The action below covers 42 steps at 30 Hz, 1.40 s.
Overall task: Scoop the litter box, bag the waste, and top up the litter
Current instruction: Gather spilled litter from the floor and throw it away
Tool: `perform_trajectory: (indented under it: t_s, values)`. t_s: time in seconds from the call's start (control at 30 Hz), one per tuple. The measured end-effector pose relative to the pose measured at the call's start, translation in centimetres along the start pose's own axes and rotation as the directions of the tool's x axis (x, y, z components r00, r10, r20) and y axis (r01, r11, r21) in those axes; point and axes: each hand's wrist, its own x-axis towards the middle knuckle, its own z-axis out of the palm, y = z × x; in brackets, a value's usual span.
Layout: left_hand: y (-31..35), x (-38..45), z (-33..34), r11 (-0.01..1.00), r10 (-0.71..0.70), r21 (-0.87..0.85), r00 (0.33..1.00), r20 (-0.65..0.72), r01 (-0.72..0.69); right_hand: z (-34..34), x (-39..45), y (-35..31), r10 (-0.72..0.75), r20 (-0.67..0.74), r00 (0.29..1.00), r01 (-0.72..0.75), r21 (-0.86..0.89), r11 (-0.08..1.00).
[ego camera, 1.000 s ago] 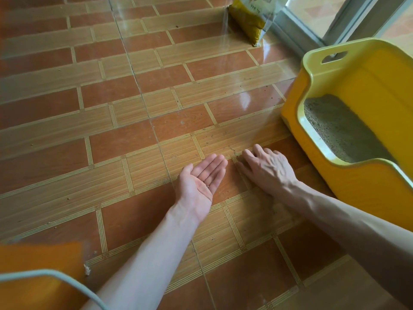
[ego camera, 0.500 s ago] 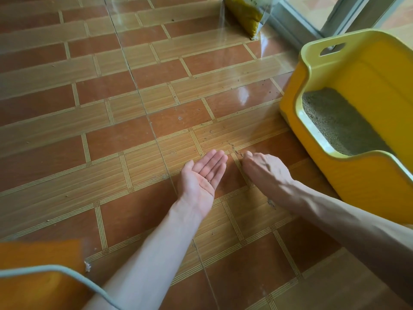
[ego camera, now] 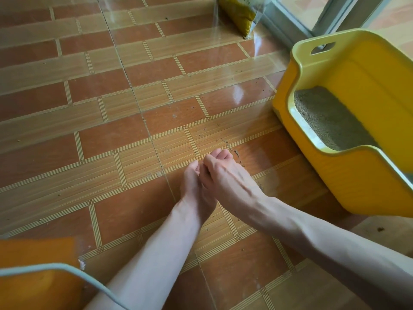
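Note:
The yellow litter box (ego camera: 300, 63) stands on the tiled floor at the right, with grey litter (ego camera: 330, 121) in its bottom. A thin trail of spilled litter grains (ego camera: 234, 151) lies on the tiles just beyond my hands. My left hand (ego camera: 192, 189) is turned palm up, low over the floor. My right hand (ego camera: 225, 177) lies across it, back upward, with its fingers bent down over the left palm. The palm and anything in it are hidden. A yellow litter bag (ego camera: 237, 12) leans at the far top.
A sliding door frame (ego camera: 297, 21) runs behind the box and bag. An orange object (ego camera: 33, 276) with a pale cord (ego camera: 67, 268) over it sits at the near left. More loose grains dot the tiles left of the box.
My right hand left the floor, where it curled over the grains, and came onto my upturned left palm. The left hand stayed nearly in place.

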Motion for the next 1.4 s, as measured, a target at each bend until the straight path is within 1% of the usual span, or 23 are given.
perform_trajectory:
  t_s: [0.1, 0.2, 0.33, 0.37, 0.47, 0.53, 0.57, 0.63, 0.77, 0.83, 0.97, 1.03, 1.1, 1.17, 1.2, 1.23, 1.27, 1.3, 1.4]
  values:
    - [0.0, -0.3, 0.2, 1.000, 0.004, 0.021, 1.000, -0.012, -0.004, -0.3, 0.0, 0.3, -0.086, -0.073, 0.994, 0.085, -0.015, 0.996]
    - [0.1, -0.7, 0.5, 0.999, 0.030, 0.021, 0.999, -0.036, -0.030, -0.4, -0.5, 0.8, -0.106, -0.078, 0.991, 0.106, 0.005, 0.994]
    - [0.0, -1.2, 1.0, 0.999, 0.026, 0.025, 0.999, -0.048, -0.025, -0.4, -1.3, 1.5, -0.099, -0.086, 0.991, 0.092, -0.088, 0.992]
    - [-0.1, -1.3, 1.1, 1.000, 0.020, 0.021, 0.999, -0.048, -0.019, -0.6, -1.7, 1.8, -0.100, -0.104, 0.990, 0.093, -0.072, 0.993]
    - [-0.6, -1.9, 1.3, 0.998, 0.032, 0.053, 0.998, -0.062, -0.029, -1.0, -3.1, 3.5, -0.080, -0.226, 0.971, 0.089, 0.029, 0.996]
    - [-0.9, -2.4, 1.4, 0.997, 0.049, 0.061, 0.996, -0.071, -0.045, -1.2, -4.1, 5.8, -0.026, -0.304, 0.952, 0.033, 0.019, 0.999]
    - [-1.0, -2.7, 1.4, 0.997, 0.055, 0.055, 0.996, -0.068, -0.051, -1.1, -4.5, 7.2, 0.011, -0.317, 0.948, -0.013, -0.003, 1.000]
    - [-1.2, -3.0, 1.2, 0.998, 0.055, 0.042, 0.997, -0.054, -0.053, -0.9, -5.4, 10.2, 0.065, -0.296, 0.953, -0.082, -0.045, 0.996]
    - [-1.3, -3.1, 1.0, 0.998, 0.054, 0.020, 0.997, -0.048, -0.053, 0.0, -5.2, 14.4, 0.020, -0.236, 0.972, -0.073, -0.220, 0.973]
    - [-1.3, -3.2, 1.0, 0.998, 0.060, 0.027, 0.997, -0.055, -0.059, 0.0, -3.9, 14.6, 0.016, -0.222, 0.975, -0.078, -0.276, 0.958]
    - [-1.1, -3.2, 1.2, 0.997, 0.075, 0.029, 0.996, -0.052, -0.074, -0.1, 0.1, 13.1, -0.023, -0.209, 0.978, -0.037, -0.278, 0.960]
    - [-0.9, -3.1, 1.3, 0.996, 0.084, 0.026, 0.995, -0.062, -0.083, -0.1, 2.6, 12.1, -0.020, -0.226, 0.974, -0.047, -0.289, 0.956]
    - [-0.6, -3.0, 1.4, 0.996, 0.090, 0.018, 0.994, -0.066, -0.089, 0.1, 4.7, 11.4, -0.026, -0.207, 0.978, -0.044, -0.327, 0.944]
    - [-0.3, -2.9, 1.4, 0.995, 0.095, 0.014, 0.993, -0.065, -0.094, 0.5, 6.1, 11.1, -0.094, -0.159, 0.983, 0.016, -0.433, 0.901]
    - [-0.2, -2.9, 1.4, 0.995, 0.096, 0.012, 0.993, -0.064, -0.095, 0.6, 6.4, 10.9, -0.135, -0.120, 0.984, 0.054, -0.523, 0.851]
    - [-0.1, -2.8, 1.4, 0.995, 0.097, 0.010, 0.993, -0.064, -0.097, 0.6, 6.5, 10.7, -0.147, -0.073, 0.986, 0.072, -0.612, 0.787]
    - [0.0, -2.9, 1.4, 0.995, 0.099, 0.010, 0.993, -0.064, -0.099, 0.5, 6.4, 10.5, -0.131, -0.024, 0.991, 0.082, -0.663, 0.744]
    - [0.1, -2.9, 1.4, 0.995, 0.101, 0.010, 0.993, -0.064, -0.101, 0.6, 6.3, 10.5, -0.110, 0.018, 0.994, 0.093, -0.673, 0.733]
    - [0.1, -3.0, 1.4, 0.994, 0.105, 0.021, 0.992, -0.066, -0.103, 0.1, 5.5, 10.7, -0.127, 0.088, 0.988, 0.154, -0.583, 0.798]
